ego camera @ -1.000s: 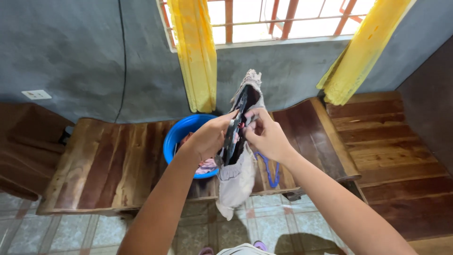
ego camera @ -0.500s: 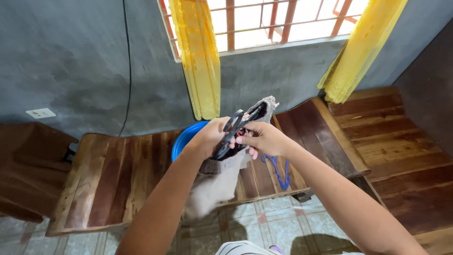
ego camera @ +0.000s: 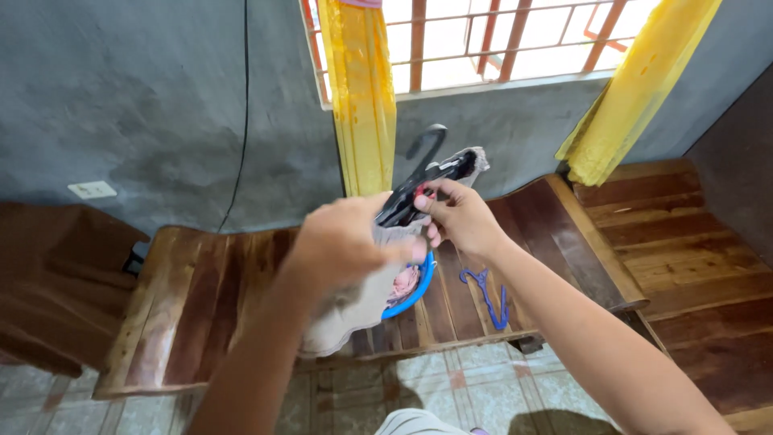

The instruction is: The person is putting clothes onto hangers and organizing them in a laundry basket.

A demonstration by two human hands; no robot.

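My right hand (ego camera: 460,219) grips a black plastic hanger (ego camera: 427,173) that has a grey ruffled garment (ego camera: 342,310) on it. My left hand (ego camera: 342,242), blurred, holds the grey cloth just below the hanger, and the cloth hangs down in front of the wooden bench (ego camera: 201,298). Behind my hands a blue basin (ego camera: 417,283) with pink clothes inside stands on the bench. A blue hanger (ego camera: 487,290) lies on the bench slats to the right of the basin.
A grey wall with a barred window (ego camera: 483,40) and two yellow curtains (ego camera: 362,89) rises behind the bench. More wooden furniture (ego camera: 684,258) stands at the right, a dark wooden piece (ego camera: 48,274) at the left. The floor below is tiled (ego camera: 451,387).
The hanger turned from upright to nearly level and its hook now points up. My left hand slid down onto the grey cloth. The view shifted, so the basin shows right of my left hand.
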